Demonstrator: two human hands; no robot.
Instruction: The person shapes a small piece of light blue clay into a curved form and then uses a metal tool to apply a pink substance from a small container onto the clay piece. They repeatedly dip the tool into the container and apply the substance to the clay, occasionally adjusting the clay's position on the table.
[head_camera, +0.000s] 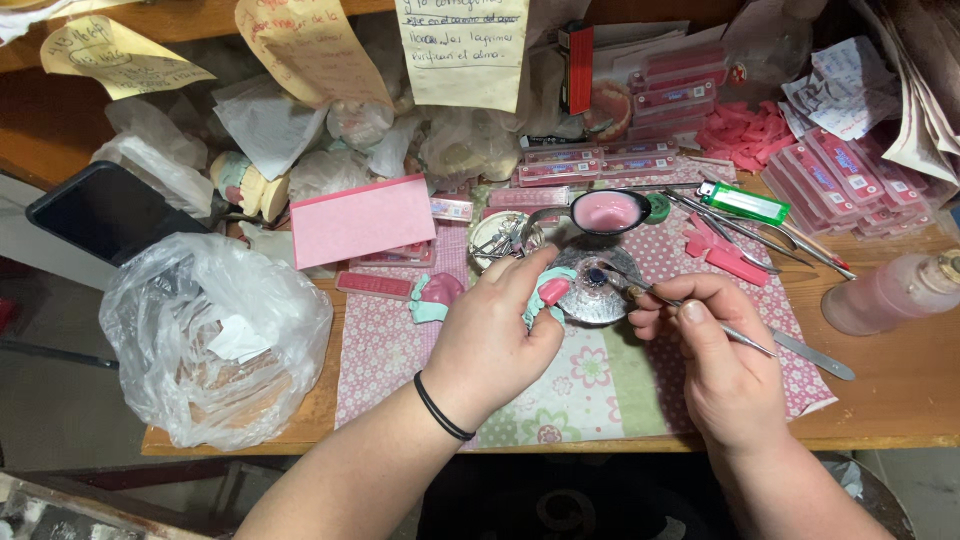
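Mid-desk, on the floral cloth (600, 385): left hand (495, 340) curled around a teal dental cast with pink wax (550, 293). Right hand (715, 350) pinches a thin metal instrument (690, 306), tip touching the small round burner (592, 280). Judged step: heating the tip; next calls for carrying it steadily to the wax.

Dental technician's cluttered workbench.
Flat pink wax sheets (745, 135) at upper right, a white plaster jaw cast (245, 185) at upper left, thin steel carving tools (760, 235) at right.

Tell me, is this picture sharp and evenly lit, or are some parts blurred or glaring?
Head view: hands and bench middle are sharp and softly lit, the left hand with a pink-and-teal dental model, the right hand with a thin metal tool; the plastic bag glares slightly; edges bow and darken.
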